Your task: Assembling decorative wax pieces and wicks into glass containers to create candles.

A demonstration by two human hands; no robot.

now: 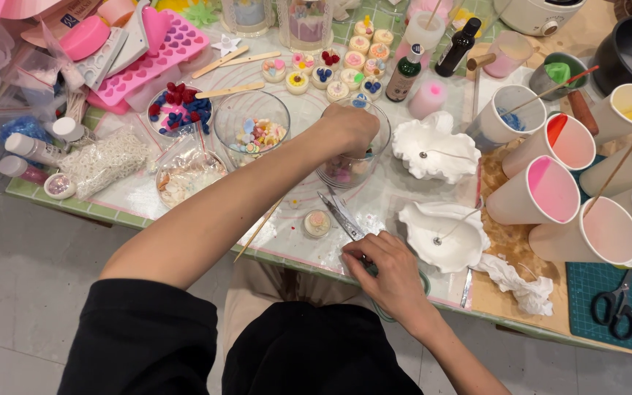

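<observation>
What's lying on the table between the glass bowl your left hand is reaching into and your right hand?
In the head view, metal tweezers lie between the glass bowl and the right hand; a small round decorated piece sits just beside them.

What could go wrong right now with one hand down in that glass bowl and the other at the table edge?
1. The left hand reaches into the glass bowl; lifting out carelessly might tip it toward the shell-shaped mould.
2. The right hand works beside metal tweezers near the table edge; a nudge may knock them off.
3. The tilted paper cups lean close together and might topple.
</observation>
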